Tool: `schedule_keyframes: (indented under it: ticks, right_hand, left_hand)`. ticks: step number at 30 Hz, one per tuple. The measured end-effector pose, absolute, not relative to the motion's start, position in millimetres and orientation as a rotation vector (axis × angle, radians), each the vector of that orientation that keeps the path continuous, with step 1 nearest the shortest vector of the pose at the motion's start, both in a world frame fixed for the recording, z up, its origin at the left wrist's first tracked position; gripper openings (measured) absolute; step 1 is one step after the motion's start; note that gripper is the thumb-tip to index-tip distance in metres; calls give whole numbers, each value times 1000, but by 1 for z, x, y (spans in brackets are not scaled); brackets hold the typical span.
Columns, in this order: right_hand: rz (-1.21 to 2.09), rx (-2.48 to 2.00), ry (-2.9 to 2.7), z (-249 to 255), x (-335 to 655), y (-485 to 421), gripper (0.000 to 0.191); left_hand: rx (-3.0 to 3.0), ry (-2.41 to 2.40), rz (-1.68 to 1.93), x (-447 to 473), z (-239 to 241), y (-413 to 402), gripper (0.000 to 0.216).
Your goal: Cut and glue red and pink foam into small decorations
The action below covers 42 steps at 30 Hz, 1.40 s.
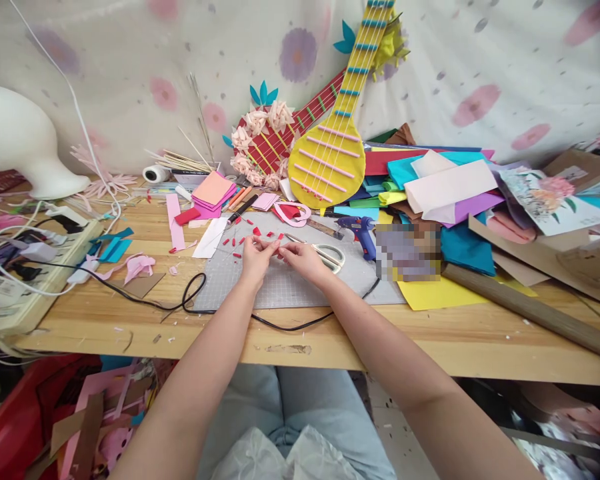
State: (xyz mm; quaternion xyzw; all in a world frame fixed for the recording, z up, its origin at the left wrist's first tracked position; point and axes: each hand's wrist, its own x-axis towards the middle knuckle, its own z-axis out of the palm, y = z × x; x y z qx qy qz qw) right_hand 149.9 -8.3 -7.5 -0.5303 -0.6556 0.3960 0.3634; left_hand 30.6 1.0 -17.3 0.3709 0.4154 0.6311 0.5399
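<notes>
Both my hands meet over a grey cutting mat (290, 287) on a wooden table (430, 340). My left hand (257, 255) and my right hand (303, 257) pinch a small pale piece (278, 245) between their fingertips; I cannot make out what it is. Small red scraps (240, 241) lie scattered on the mat just beyond my fingers. White-handled scissors (325, 253) rest right behind my right hand.
A blue glue gun (361, 230) lies behind the scissors, its black cord (200, 293) looping across the table. A yellow felt guitar (330, 157) and a red one (265, 143) lean at the back. Coloured felt sheets (450, 193) pile up right; a power strip (35, 273) sits left.
</notes>
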Motion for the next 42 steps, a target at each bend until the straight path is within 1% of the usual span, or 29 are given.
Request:
schedule_keyframes:
  ticks: [3, 8, 11, 14, 19, 21, 25, 28, 30, 32, 38, 42]
  right_hand:
    - [957, -1389, -1728, -5, 150, -11, 24]
    - [952, -1357, -1731, -10, 153, -8, 27]
    - [995, -1332, -1699, -16, 154, -4, 25]
    - [1095, -1309, -1680, -17, 155, -3, 26]
    - [1226, -1327, -1581, -11, 153, -5, 30]
    - [1185, -1349, -1598, -9, 152, -7, 29]
    - [946, -1405, -1744, -6, 151, -11, 22]
    - [837, -1416, -1791, -8, 150, -12, 20]
    - [832, -1405, -1770, -11, 151, -11, 21]
    - [842, -1398, -1729, -14, 152, -9, 21]
    - [913, -1372, -1730, -16, 153, -6, 22]
    - [932, -1361, -1772, -12, 150, -10, 15]
  left_hand:
    - [868, 1018, 1458, 31, -14, 0, 54]
    - [856, 1019, 1400, 31, -8, -3, 41]
    - [892, 975, 1360, 30, -8, -3, 47]
    - [866, 993, 1408, 29, -10, -1, 53]
    - [833, 1005, 1501, 27, -15, 3, 54]
    - [847, 989, 1512, 27, -17, 4, 54]
    - [856, 1008, 1485, 28, -16, 3, 56]
    - [843, 1041, 1436, 29, -13, 2, 49]
    - [830, 1030, 1412, 29, -10, 1, 42]
    - [827, 998, 1391, 30, -8, 0, 39]
    - [817, 960, 1391, 30, -12, 0, 49]
    - [752, 993, 1429, 28, -13, 2, 50]
